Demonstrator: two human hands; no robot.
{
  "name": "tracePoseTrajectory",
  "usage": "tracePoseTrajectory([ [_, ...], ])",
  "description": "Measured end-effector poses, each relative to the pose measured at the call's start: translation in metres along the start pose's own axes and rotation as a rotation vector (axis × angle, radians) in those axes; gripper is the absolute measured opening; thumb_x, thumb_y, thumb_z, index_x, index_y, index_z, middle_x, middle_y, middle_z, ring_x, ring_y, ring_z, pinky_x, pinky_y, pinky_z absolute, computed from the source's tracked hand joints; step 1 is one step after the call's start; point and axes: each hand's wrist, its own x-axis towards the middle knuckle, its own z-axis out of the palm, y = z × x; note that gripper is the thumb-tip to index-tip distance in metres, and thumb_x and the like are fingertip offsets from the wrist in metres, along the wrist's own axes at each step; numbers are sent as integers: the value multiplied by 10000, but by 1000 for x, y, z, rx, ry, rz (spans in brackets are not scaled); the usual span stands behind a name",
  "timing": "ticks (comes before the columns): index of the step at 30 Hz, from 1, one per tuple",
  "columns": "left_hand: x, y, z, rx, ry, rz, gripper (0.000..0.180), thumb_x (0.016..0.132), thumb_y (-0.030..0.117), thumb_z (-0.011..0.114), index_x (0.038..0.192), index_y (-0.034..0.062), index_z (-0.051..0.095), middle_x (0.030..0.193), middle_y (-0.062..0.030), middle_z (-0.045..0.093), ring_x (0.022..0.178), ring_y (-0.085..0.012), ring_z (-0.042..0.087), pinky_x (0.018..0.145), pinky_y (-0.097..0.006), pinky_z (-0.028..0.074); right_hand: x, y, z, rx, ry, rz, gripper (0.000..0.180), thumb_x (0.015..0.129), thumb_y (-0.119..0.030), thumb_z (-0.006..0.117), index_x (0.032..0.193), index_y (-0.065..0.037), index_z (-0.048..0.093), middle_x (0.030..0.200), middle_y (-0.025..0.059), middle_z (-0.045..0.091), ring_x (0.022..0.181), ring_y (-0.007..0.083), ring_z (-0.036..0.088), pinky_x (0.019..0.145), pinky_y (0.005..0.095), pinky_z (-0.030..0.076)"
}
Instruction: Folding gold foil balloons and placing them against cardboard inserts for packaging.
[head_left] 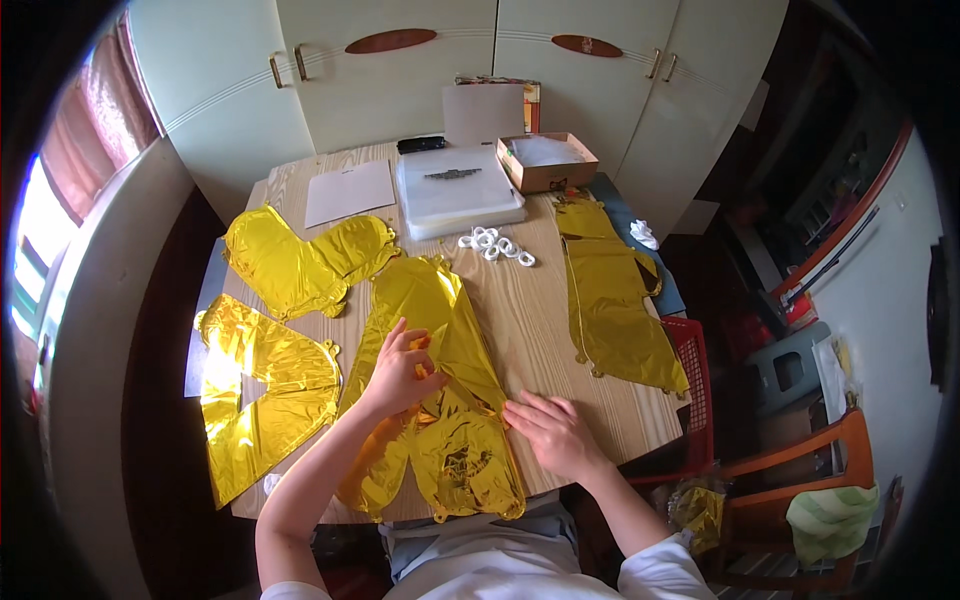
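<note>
A gold foil balloon, flat and creased, lies along the middle of the table toward me, its lower part folded and overlapping. Above its middle, my left hand is raised with bent fingers and the thumb held apart; shiny foil shows behind the fingertips. My right hand rests at the balloon's right edge, its fingers stretched out and the tips touching the foil. More flat gold foil balloons lie around it: one at the upper left, one at the lower left, one at the right.
Several white ribbon rings lie beyond the balloon. Behind them are a stack of clear plastic bags, a cardboard box and a grey sheet. A red basket and a wooden chair stand right of the table.
</note>
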Motion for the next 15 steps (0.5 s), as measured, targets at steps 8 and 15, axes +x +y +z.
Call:
tracePoseTrajectory([
  [8,0,-2,0,-20,-21,-5,272,707,313,799,734,58,706,1357,-173,495,1405,-440,241,1147,-501,254,0,-1,0,6,27,-13,304,866,-69,543,1138,-72,681,1226,32,652,1251,191,530,1008,378,370],
  [15,5,7,1,220,109,42,365,749,328,742,968,51,651,1305,-187,515,1353,-424,315,1121,-493,266,0,0,3,6,56,-15,291,850,-60,548,1098,-69,699,1199,40,665,1228,194,552,1004,381,380],
])
